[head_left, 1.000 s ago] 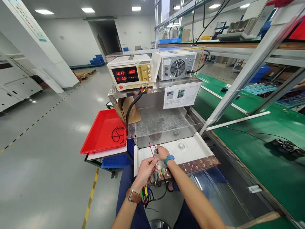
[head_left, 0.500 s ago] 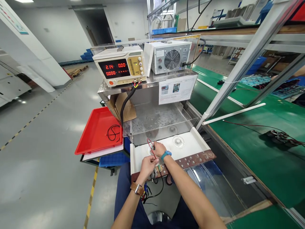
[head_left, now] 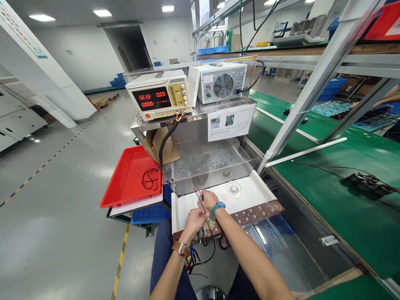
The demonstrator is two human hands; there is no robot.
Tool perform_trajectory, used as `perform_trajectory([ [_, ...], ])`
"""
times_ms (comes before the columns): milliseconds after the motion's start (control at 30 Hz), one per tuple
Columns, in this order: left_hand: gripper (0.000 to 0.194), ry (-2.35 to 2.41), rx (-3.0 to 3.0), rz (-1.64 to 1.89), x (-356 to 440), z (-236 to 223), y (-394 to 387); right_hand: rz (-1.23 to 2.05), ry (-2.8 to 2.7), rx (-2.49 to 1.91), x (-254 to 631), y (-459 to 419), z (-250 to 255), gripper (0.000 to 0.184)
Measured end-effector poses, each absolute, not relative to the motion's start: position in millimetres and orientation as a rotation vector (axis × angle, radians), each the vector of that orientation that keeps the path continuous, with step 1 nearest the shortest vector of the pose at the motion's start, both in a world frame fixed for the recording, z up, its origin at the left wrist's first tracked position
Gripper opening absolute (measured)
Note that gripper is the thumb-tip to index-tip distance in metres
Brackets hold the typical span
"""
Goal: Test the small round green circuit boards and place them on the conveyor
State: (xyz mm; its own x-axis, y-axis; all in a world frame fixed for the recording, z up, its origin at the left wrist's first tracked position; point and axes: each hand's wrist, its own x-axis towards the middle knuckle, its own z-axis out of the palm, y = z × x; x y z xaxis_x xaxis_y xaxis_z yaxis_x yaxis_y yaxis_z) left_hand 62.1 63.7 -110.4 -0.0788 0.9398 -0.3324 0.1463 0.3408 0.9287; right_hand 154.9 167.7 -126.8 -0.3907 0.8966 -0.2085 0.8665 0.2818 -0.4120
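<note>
Over the front of the white tray [head_left: 218, 204], my left hand [head_left: 196, 221] pinches a thin red wire [head_left: 200, 199]. The wire arches up and over to a small circuit board [head_left: 201, 198], mostly covered by the fingers of my right hand [head_left: 210, 201], which grip it. Just below the left fingertips, a green-sleeved clip [head_left: 209, 223] on a black cable lies at the brown strip [head_left: 250, 216] with metal studs along the tray's front edge. The contact between clip and wire is too small to make out.
Behind the tray, a metal stand holds a bench power supply [head_left: 158, 96] with a red display and a grey fan-cooled unit [head_left: 222, 84]. A red bin [head_left: 125, 179] holding a black cable is at left. Green worktop [head_left: 312, 196] and a slanted metal post [head_left: 312, 91] stand right.
The power supply's top-left reading has gone from 2.14 to 12.13. My view has tilted slightly upward. Both hands keep nearly the same place and grip.
</note>
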Motion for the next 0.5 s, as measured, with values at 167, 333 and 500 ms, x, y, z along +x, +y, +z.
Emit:
perform_trajectory([
  [167, 0.043, 1.479, 1.008, 0.922, 62.5, -110.7, 62.5, 0.733, -2.45, -1.699, 153.5, 165.9, -123.8, 0.036],
  [333, 0.043, 1.465, 1.007, 0.944, 62.9, -112.4, 61.6, 0.734, -2.45, -1.687, 153.1, 164.2, -122.1, 0.034],
  [500, 0.044, 1.47, 1.011, 0.957, 62.5, -114.8, 61.9, 0.716, -2.427, -1.664, 151.5, 162.7, -125.4, 0.031],
])
